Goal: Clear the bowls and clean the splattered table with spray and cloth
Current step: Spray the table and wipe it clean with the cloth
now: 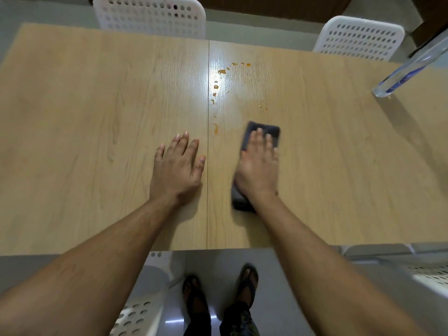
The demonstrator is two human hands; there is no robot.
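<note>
A pale wood-grain table (97,105) fills the view, split by a seam (208,166) running straight away from the person, with white perforated chairs (150,15) tucked in along its far side. No bowls are in sight, so I judge the job is at the wiping stage. Orange splatter (221,72) sits just beyond the seam's middle stretch, mostly on its right side, trailing back toward the person in small drops. The dark folded cloth (271,132) lies right of the seam, its long axis pointing away from the person. The right hand (258,169) presses flat on it, fingers straight. The left hand (178,166) rests spread and flat just left of the seam, holding nothing. The splatter lies ahead of the right fingertips and slightly leftward, so that hand is better placed: a forward, seam-ward push should meet it. A clear bottle (412,69) stands far right of the seam.
</note>
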